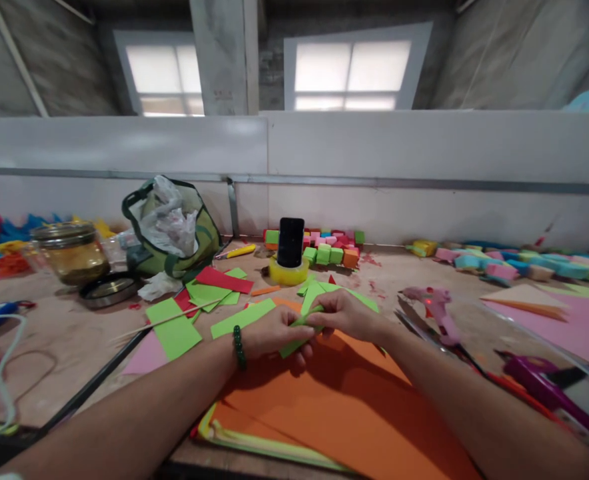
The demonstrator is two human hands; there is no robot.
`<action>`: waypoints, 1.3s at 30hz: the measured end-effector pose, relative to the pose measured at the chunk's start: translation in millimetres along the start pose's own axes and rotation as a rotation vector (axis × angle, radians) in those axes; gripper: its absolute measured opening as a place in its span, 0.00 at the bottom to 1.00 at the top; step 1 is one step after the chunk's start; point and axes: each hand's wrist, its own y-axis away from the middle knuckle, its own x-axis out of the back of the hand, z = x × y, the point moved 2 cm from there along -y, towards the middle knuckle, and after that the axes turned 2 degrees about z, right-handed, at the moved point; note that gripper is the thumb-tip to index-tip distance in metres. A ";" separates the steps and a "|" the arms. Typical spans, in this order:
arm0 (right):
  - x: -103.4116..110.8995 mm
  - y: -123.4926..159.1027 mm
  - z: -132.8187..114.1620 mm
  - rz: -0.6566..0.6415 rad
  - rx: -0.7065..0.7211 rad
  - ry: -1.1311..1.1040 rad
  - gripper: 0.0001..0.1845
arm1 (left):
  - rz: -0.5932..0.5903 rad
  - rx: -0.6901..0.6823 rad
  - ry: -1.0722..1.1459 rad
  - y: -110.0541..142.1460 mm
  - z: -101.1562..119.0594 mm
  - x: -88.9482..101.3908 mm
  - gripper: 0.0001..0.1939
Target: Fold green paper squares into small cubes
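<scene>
Both my hands meet over a stack of coloured paper topped by an orange sheet (374, 407). Between them is a piece of light green paper (294, 343), partly hidden by the fingers and apparently folded or rolled along its upper edge. My left hand (274, 330), with a dark green bead bracelet at the wrist, is closed on the paper's left side. The fingers of my right hand (347, 317) pinch its upper right end. Close by on the left lies a flat green paper strip (242, 318), and more green sheets (362, 295) lie just behind my right hand.
A phone (291, 241) stands in a yellow tape roll (288, 272) before small paper cubes (330, 253). On the left are a glass jar (69, 257), a green bag (202, 233) and a wooden skewer (169, 320). A pink glue gun (437, 307) and purple tool (549, 387) lie right.
</scene>
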 end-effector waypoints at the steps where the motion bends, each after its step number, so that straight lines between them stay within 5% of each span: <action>1: -1.8 -0.5 0.4 0.014 -0.003 -0.012 0.19 | -0.007 0.037 0.032 -0.2 -2.2 -1.1 0.27; 5: 7.7 -0.5 3.6 0.044 -0.009 -0.117 0.22 | 0.100 0.017 0.098 -2.8 -5.9 3.4 0.24; 12: 15.6 1.5 5.8 -0.008 -0.004 -0.107 0.24 | 0.112 0.025 0.115 -2.4 -3.8 4.5 0.22; 20: 30.3 1.0 -2.0 0.184 0.121 -0.034 0.22 | 0.052 0.046 0.081 -1.5 -3.1 13.1 0.19; 26: 41.9 4.1 -7.7 0.178 0.087 -0.034 0.24 | 0.009 0.027 0.065 -0.5 2.1 19.1 0.18; 33: 64.4 6.2 -0.9 0.309 0.083 -0.006 0.22 | 0.135 -0.040 0.001 0.5 5.8 28.5 0.26; 36: 51.6 6.7 -2.6 0.166 0.015 0.018 0.22 | 0.236 -0.067 -0.028 0.2 8.2 24.1 0.30; 39: 27.3 4.9 -3.7 0.056 0.028 0.009 0.21 | 0.199 -0.191 -0.092 -2.2 7.7 11.6 0.26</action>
